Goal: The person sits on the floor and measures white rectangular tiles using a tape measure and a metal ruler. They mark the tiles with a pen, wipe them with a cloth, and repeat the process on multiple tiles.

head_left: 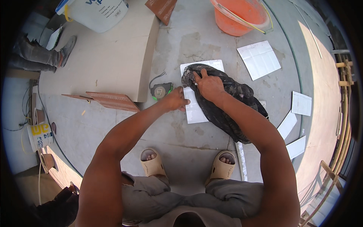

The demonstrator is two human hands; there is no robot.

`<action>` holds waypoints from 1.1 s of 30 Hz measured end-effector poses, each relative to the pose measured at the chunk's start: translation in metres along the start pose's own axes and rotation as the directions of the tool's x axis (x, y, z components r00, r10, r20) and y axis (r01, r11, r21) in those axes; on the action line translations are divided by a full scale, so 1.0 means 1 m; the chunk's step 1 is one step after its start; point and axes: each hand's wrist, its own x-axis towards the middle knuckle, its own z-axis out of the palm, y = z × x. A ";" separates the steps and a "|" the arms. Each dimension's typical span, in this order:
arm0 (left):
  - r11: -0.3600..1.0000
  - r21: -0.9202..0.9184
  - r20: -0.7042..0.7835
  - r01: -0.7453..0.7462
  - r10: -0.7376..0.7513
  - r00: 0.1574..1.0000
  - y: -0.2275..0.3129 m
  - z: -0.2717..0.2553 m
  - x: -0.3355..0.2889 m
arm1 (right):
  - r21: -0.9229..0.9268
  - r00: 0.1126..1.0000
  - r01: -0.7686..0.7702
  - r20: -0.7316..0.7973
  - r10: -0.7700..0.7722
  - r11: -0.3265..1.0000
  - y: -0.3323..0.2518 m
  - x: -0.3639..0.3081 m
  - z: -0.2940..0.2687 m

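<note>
Left hand: and the left hand [175,100] is curling nearly closed, gripping the near-left edge of the white tile [194,113], the thumb side lying over its face.
Right hand: here the right hand [208,86] is pressing down on the black cloth [215,117], two fingers stretching forward and the others bending; whether they are pinching a fold, I cannot tell.
White tile: it is lying flat between and beneath the hands, its far edge showing beyond the right fingers, its near corner showing to the right of the left hand.
Black cloth: it is bunching under the right hand, covering much of the tile and trailing back beneath the right forearm.
Tape measure: just left of the left hand, the tape measure [162,90] is sitting on the floor.
Orange bucket: beyond the right hand, the orange bucket [242,15] is standing well apart.
Spare tile: to the right of the right hand, another pale tile [259,59] is lying flat.
Brown boards: well left of the left hand, the brown boards [113,101] are resting beside the big beige slab [102,56].
</note>
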 end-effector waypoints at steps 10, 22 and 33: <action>0.999 -0.027 -0.004 -0.046 0.046 0.999 0.002 0.004 0.002 | 0.082 0.704 -0.697 -0.110 0.701 0.713 0.157 -0.019 -0.021; 1.000 -0.006 0.070 -0.022 0.022 0.997 0.006 -0.002 0.006 | 0.033 0.983 -0.127 -0.126 0.130 0.991 0.033 0.059 -0.009; 0.998 -0.040 0.118 -0.038 0.043 0.992 0.007 -0.001 0.007 | -0.063 0.964 -0.231 -0.151 0.220 0.971 0.052 0.051 -0.004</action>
